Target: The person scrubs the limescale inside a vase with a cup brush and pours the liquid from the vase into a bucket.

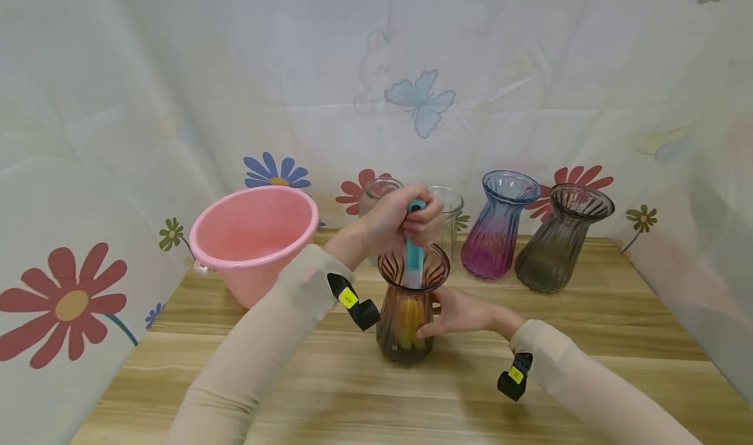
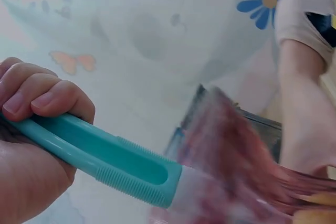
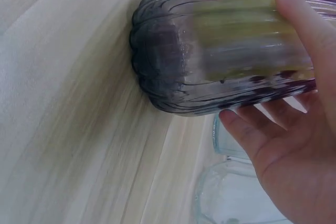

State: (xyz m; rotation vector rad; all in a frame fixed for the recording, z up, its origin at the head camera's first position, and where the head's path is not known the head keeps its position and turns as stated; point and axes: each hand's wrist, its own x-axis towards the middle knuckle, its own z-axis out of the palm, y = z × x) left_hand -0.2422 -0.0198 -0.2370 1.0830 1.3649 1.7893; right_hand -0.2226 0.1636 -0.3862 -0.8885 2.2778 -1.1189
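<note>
My left hand (image 1: 400,219) grips the turquoise handle (image 1: 414,257) of a sponge bottle brush from above. The brush reaches down through the flared mouth of a ribbed glass vase (image 1: 387,344), amber-red on top and dark grey below. Its yellow sponge head (image 1: 410,314) shows through the glass, as in the right wrist view. My right hand (image 1: 461,312) holds the vase's side, thumb on the near face and fingers around the far side. The vase stands roughly upright on the wooden table (image 1: 329,393). In the left wrist view its rim is blurred.
A pink bucket (image 1: 253,262) stands at the left. Behind my hands are two clear glass jars, one (image 1: 376,190) partly hidden by the left hand, the other (image 1: 450,203) beside it. A blue-purple vase (image 1: 494,236) and a grey vase (image 1: 550,255) stand back right. A printed curtain (image 1: 329,72) surrounds the table.
</note>
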